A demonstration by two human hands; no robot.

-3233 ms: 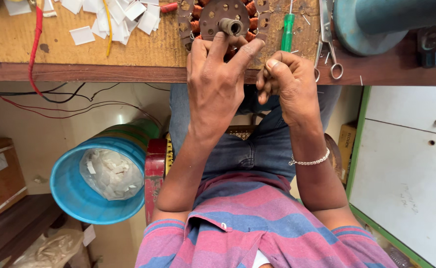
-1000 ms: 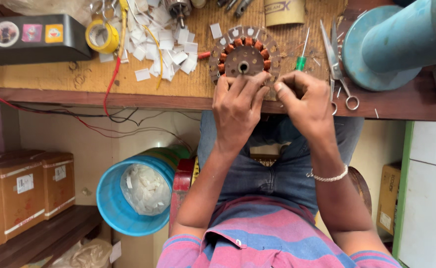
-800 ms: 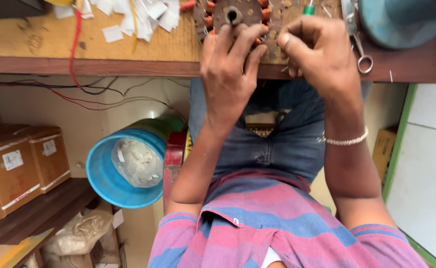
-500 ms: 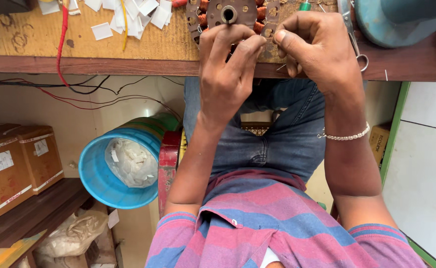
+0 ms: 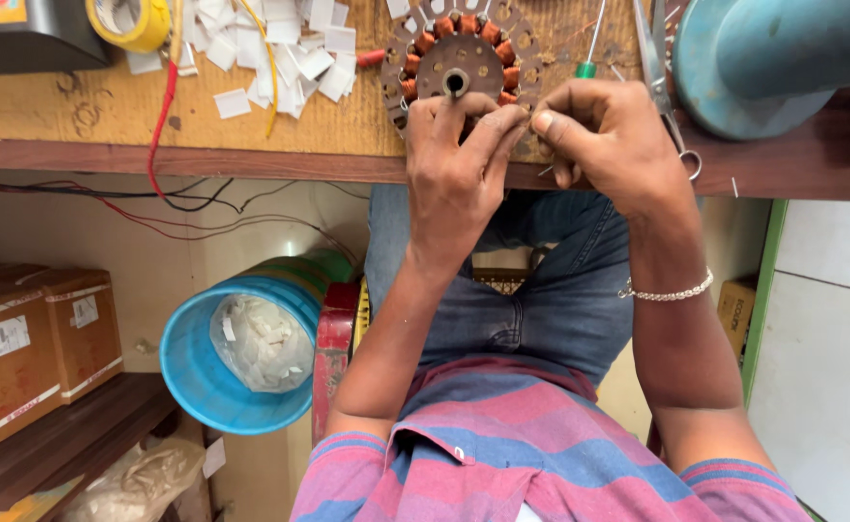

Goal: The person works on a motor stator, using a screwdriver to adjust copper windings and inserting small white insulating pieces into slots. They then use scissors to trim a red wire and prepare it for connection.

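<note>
Motor stator: flat on the wooden bench, at its near edge, just beyond both hands.
Left hand: fingers spread over its near rim, pressing.
Right hand: pinched narrow beside the rim, perhaps on thin wire; too small to tell.
Nearer: left.
Right of it: green screwdriver, scissors.

Motor repair w/shop; stator, wires
</note>
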